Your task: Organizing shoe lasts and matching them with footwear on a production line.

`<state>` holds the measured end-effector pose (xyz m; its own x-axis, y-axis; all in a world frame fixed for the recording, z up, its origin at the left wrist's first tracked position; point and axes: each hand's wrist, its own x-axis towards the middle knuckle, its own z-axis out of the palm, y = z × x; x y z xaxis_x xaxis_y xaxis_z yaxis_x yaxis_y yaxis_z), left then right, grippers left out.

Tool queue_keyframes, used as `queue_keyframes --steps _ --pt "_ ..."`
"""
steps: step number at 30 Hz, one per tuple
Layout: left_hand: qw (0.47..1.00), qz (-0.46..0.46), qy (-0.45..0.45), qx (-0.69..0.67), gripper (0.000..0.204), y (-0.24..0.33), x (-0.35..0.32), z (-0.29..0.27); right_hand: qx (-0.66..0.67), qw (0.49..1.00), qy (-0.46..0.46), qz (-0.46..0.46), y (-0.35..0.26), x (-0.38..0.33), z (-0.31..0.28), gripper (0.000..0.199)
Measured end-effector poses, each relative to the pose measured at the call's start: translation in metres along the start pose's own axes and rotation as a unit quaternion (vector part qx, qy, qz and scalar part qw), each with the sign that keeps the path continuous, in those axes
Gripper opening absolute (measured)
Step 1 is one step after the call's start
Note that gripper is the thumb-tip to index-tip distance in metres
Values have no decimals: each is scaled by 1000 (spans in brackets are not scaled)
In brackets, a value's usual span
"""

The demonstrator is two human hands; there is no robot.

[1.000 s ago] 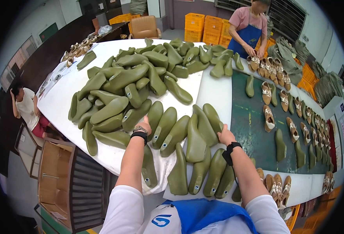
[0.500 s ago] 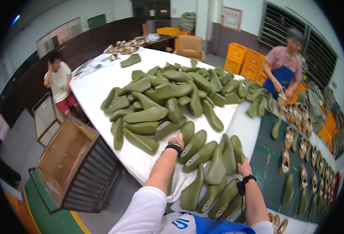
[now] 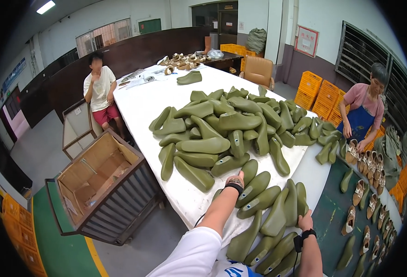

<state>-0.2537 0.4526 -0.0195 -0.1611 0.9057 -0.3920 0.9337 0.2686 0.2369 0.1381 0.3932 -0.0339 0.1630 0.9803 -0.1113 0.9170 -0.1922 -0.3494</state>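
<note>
Green shoe lasts lie in a row in front of me, turned on their sides and close together. My left hand [image 3: 235,180] is closed at the near end of a shoe last [image 3: 248,171] on the left of this row; most of its fingers are hidden. At the row's right end, my right hand [image 3: 305,221] has its fingers round the lower end of another last [image 3: 301,199]. Between my hands lie several more lasts, among them a wide one [image 3: 275,217]. More lasts [image 3: 277,253] rest nearer my body, below my right wrist.
A heap of lasts [image 3: 240,122] covers the middle of the white table [image 3: 152,108]. To the left stands a wooden cart [image 3: 115,203] with a person [image 3: 102,92] behind it. On the right, another person [image 3: 364,106] handles shoes beside a green surface [image 3: 325,203] with shoes and lasts.
My view has swung left, so the table and heap sit further right in the picture. Both hands stay at the same lasts. The person at right has lowered their head.
</note>
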Motion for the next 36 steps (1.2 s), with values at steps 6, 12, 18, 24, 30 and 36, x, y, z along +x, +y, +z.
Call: queue_keyframes --steps 6,12,18,24,30,36 --pt "999 -29 -9 16 67 1 17 7 7 1000 -4 6 1 3 2 49" --pt "996 -13 -42 82 78 5 12 -1 2 1000 0 8 -1 2 4 50" --pt "994 -36 -78 67 81 7 13 -6 3 1000 5 5 -2 2 5 50" --pt "992 -30 -84 95 82 11 13 -5 4 1000 10 5 0 0 5 49" --pt "990 -16 -90 110 78 12 14 -3 5 1000 12 3 3 0 5 49" --pt "996 -12 -36 78 72 5 16 2 6 1000 8 1 0 7 6 49"
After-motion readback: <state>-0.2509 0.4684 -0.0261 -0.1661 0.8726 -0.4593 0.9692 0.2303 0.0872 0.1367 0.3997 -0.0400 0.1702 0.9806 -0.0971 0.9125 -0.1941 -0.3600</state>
